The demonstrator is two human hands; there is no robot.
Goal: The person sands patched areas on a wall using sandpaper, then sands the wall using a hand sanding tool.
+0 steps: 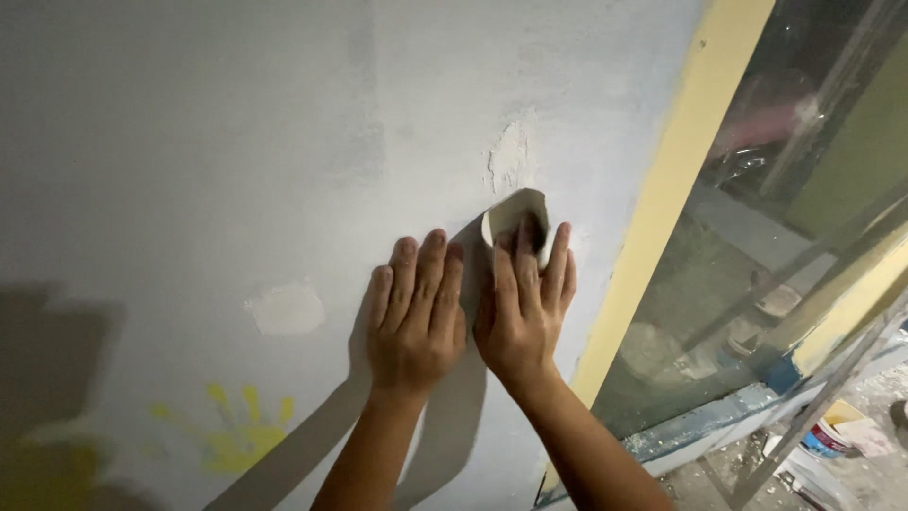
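My left hand (413, 317) lies flat against the pale grey wall (189, 142), fingers together and pointing up, holding nothing. Beside it, my right hand (523, 308) presses a curled, cream-coloured sheet of sandpaper (515, 213) against the wall with its fingers. The sheet's top edge curls away from the wall above my fingertips. Just above the sheet is a rough white patch of filler (509, 156). The two hands nearly touch at the thumbs.
A smoother pale patch (287, 309) sits on the wall to the left, with a yellow paint splash (236, 431) below it. A yellow frame edge (662, 199) borders a glass pane (785, 237) on the right. Paint tubs (830, 433) and debris lie on the floor at lower right.
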